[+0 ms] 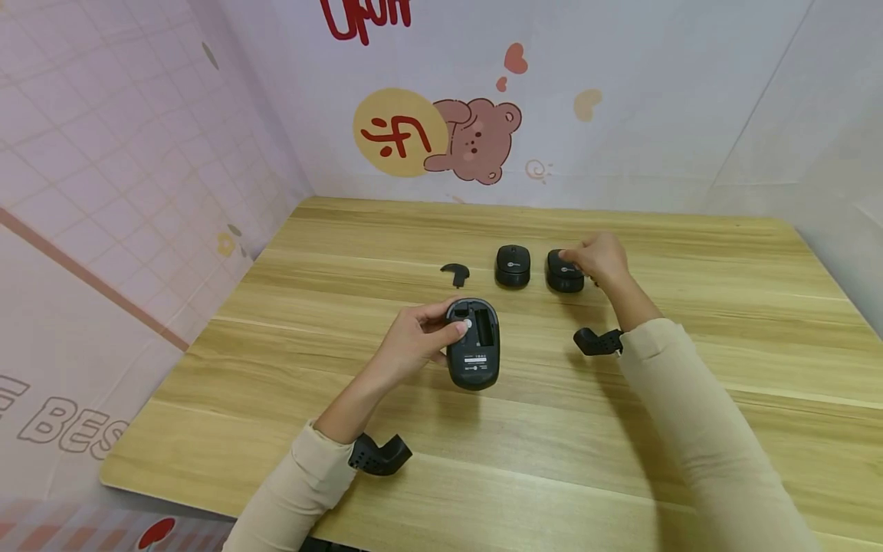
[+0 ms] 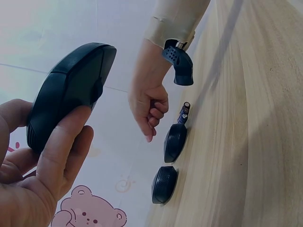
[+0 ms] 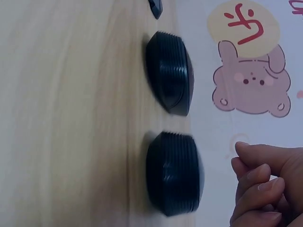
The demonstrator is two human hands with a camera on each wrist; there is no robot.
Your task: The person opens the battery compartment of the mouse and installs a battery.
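My left hand (image 1: 414,337) grips a black computer mouse (image 1: 474,372), its underside turned up, the thumb pressing on it. Its long battery slot (image 1: 486,328) lies uncovered. A small dark battery cover (image 1: 456,273) rests on the table to the far side of it. My right hand (image 1: 602,257) hovers beside and above the right one of two more black mice (image 1: 566,282), fingers curled, nothing visible between them. The other mouse (image 1: 513,268) sits to its left. Small batteries (image 2: 183,113) lie at the right mouse's side, mostly hidden by my right hand in the head view.
The wooden table (image 1: 276,368) ends at a printed wall (image 1: 621,153) behind the mice. Another patterned wall (image 1: 103,153) stands to the left. Black wrist mounts (image 1: 597,342) stick out from both forearms.
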